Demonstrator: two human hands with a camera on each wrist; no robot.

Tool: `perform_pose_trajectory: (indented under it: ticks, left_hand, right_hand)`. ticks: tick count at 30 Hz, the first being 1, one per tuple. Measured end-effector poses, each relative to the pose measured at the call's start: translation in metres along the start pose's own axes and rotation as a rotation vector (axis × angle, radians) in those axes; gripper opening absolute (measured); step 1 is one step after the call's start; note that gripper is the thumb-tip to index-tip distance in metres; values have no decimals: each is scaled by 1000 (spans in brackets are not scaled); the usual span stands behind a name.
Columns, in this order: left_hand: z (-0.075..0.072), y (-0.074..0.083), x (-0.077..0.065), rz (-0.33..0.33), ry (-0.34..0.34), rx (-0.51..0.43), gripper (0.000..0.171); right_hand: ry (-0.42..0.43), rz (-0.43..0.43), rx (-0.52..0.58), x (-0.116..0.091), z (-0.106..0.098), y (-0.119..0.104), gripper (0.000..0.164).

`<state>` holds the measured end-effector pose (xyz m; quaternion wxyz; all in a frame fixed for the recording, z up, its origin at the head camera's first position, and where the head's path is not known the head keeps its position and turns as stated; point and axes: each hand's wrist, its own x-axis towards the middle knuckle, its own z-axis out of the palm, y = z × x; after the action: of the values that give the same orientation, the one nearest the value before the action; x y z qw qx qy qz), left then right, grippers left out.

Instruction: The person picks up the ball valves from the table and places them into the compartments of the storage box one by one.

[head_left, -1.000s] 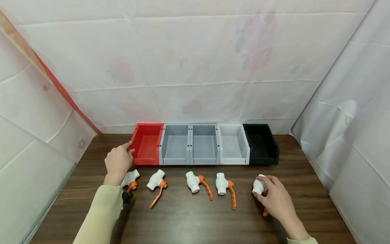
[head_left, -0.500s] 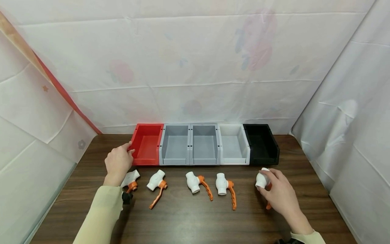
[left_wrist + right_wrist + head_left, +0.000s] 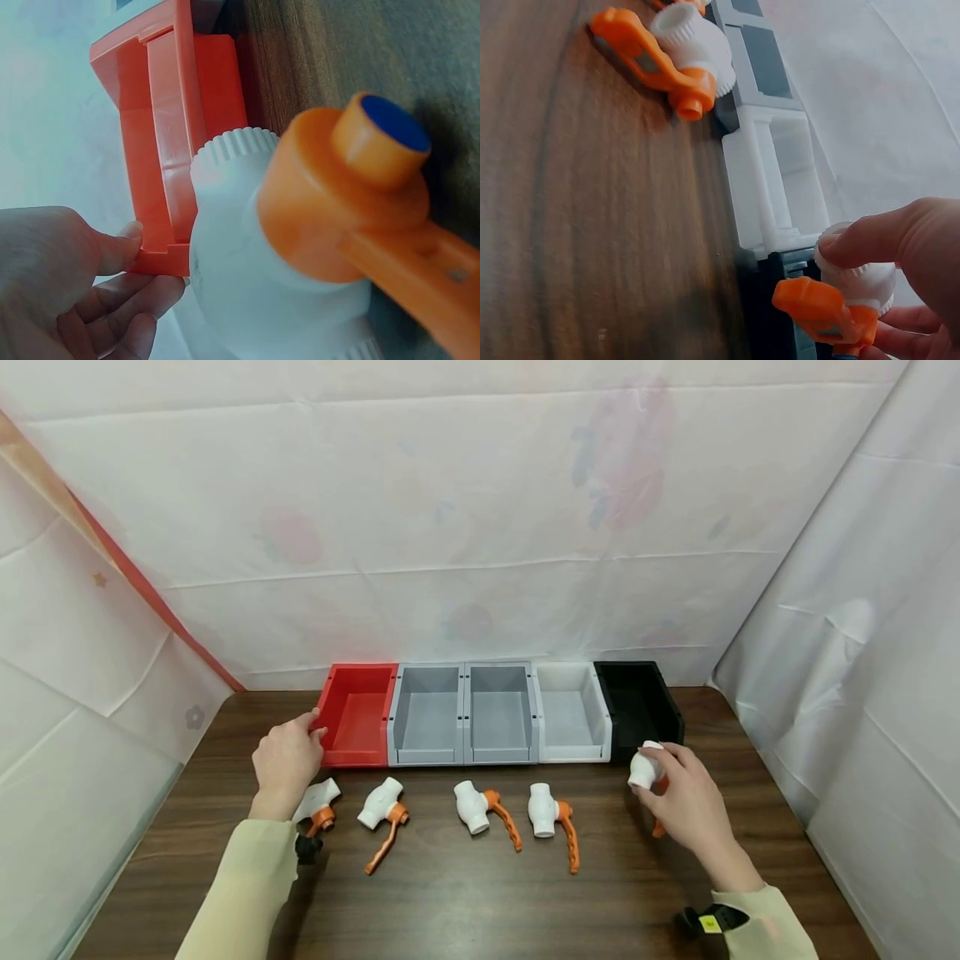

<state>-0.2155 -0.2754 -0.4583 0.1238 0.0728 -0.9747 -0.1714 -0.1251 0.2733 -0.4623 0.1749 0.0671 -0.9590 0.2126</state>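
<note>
My right hand (image 3: 693, 802) pinches a white ball valve (image 3: 647, 767) with an orange handle, in front of the black bin (image 3: 648, 710). In the right wrist view the thumb presses on the white body, and the orange handle (image 3: 810, 304) points away from the hand. At the far left, my left hand (image 3: 287, 764) grips the side wall of the red bin (image 3: 324, 689); its thumb is inside the wall and its fingers outside. Another ball valve (image 3: 318, 797) lies beside the left wrist, its handle partly hidden. This valve's orange hub (image 3: 330, 195) looms large in the left wrist view.
Two grey bins (image 3: 427, 756) and a white bin (image 3: 573, 752) stand in the row between red and black. Three more ball valves (image 3: 384, 802), also white with orange handles, lie on the wooden table (image 3: 465, 910). A pale printed cloth (image 3: 465, 510) hangs behind.
My right hand has lifted the ball valve and carried it forward, toward the black bin. The left hand keeps its hold on the red bin. The head view has shifted slightly.
</note>
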Motion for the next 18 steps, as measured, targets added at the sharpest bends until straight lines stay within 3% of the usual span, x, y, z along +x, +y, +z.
perform_pose_trajectory:
  ticks: [18]
  left_hand:
    - [3,-4,2,25,4,1,43]
  right_hand:
    - [-24,13,-9,40,-4,-1,56]
